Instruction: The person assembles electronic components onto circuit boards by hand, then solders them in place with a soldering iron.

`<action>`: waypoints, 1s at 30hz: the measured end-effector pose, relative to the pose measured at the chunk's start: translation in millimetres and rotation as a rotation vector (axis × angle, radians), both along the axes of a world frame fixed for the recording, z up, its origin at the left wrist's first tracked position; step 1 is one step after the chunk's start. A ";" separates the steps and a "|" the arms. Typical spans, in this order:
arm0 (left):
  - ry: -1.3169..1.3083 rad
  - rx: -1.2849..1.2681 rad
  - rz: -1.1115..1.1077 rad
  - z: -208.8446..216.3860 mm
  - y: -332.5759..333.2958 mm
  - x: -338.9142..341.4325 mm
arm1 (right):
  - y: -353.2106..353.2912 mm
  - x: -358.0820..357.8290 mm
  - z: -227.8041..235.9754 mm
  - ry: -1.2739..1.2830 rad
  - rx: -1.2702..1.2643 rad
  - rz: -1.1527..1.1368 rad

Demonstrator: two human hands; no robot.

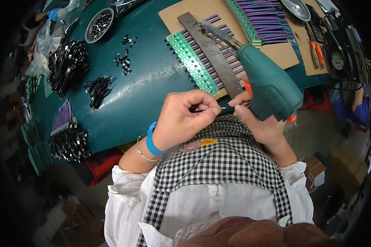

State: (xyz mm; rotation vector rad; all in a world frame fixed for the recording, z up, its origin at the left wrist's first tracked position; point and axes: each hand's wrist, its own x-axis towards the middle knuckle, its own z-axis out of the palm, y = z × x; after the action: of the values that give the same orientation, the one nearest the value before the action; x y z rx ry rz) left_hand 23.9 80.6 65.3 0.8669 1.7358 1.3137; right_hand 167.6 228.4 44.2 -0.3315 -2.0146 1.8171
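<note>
My left hand (pixel 185 117) is closed near my chest, pinching a thin dark wire piece (pixel 204 110) between thumb and fingertips. My right hand (pixel 261 123) grips the handle of a teal soldering gun (pixel 267 80), whose long metal tip points up and left over a row of green circuit boards (pixel 191 61) with pink and blue wires. A flat metal bar (pixel 212 53) lies across those boards on a brown cardboard sheet (pixel 185 12). The right forefinger reaches toward the wire piece.
The dark green table (pixel 140 82) carries piles of black connectors (pixel 66 61), a metal bowl of parts (pixel 99 24), more wired boards (pixel 263 18), orange-handled pliers (pixel 316 51) and a small fan (pixel 337 59). Another person's arm (pixel 358 103) is at the right.
</note>
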 end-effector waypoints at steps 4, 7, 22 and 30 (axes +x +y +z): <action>-0.064 0.008 0.012 -2.6 2.3 2.0 | -10.9 -4.4 -0.5 0.005 -0.294 -0.078; -0.053 0.030 0.005 -4.6 2.5 3.9 | -12.7 -4.8 -1.8 0.030 -0.289 -0.071; 0.023 0.032 0.063 3.8 0.3 9.8 | -10.3 -1.8 -4.4 0.016 -0.206 0.034; -0.011 0.011 0.012 7.9 1.8 13.2 | -6.6 -1.6 -5.4 -0.019 -0.109 0.036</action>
State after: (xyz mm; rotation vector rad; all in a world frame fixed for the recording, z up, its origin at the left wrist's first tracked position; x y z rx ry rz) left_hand 37.1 82.4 73.2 0.8552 1.7291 1.3351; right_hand 165.9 221.9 38.8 -0.3475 -1.9504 1.9573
